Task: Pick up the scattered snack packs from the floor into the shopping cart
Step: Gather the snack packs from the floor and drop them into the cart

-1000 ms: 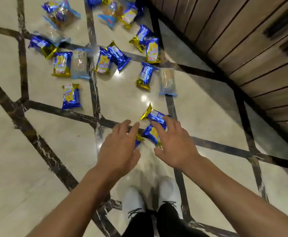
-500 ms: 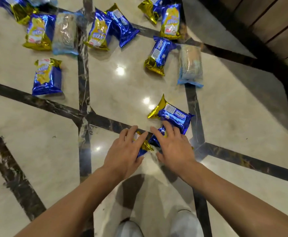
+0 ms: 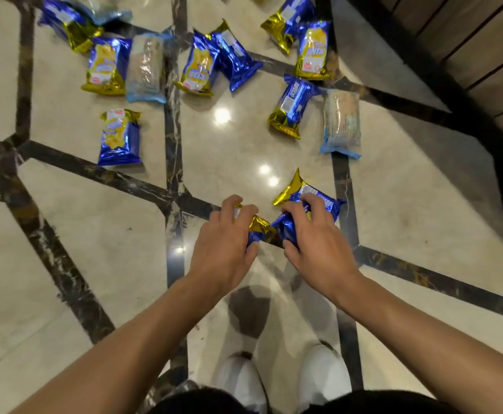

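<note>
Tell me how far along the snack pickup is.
Done: nothing visibly; no cart is in view. In hand: the left hand grips one pack, the right hand grips two blue packs. Left: about a dozen scattered packs on the floor.

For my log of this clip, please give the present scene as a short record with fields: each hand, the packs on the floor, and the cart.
left hand: grips one blue-and-gold snack pack
right hand: fingers curled round a second blue pack; a third lies at its fingertips
other packs: blue-and-gold and clear ones scattered further ahead
surface: marble floor
shopping cart: not in view
</note>
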A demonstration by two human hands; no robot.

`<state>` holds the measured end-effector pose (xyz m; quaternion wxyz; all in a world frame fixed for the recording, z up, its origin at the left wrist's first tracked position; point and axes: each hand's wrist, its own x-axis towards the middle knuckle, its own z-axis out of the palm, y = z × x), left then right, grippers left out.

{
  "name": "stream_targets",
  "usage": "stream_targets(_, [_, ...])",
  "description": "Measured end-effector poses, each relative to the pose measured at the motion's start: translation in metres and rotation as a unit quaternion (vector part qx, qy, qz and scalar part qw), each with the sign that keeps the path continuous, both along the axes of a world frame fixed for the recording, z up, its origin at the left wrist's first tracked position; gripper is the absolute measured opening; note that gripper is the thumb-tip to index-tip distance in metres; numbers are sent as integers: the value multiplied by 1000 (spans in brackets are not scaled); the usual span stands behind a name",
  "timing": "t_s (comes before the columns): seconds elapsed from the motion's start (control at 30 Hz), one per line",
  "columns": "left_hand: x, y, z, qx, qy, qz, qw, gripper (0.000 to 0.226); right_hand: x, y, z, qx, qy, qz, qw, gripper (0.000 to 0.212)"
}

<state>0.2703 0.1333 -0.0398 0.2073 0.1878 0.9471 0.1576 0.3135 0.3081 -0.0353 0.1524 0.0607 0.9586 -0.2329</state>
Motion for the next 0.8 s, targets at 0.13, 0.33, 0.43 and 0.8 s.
stream_targets(0.13, [-4,-9,109,13,25,32,999,55,-11,-11,109,-15,20,-9,1000,56])
stream_targets(0.33, [2,-32,344,34,30,61,997,56,-10,-31,342,-17,29,-6,999,56])
stream_targets(0.43, [6,-46,472,32,44,114,992,56,-8,-43,469,-12,35,-15,999,57])
stream_targets(0.8, [51,-69,741,34,123,252,959,54,6,-93,730,-46,77,-8,996,58])
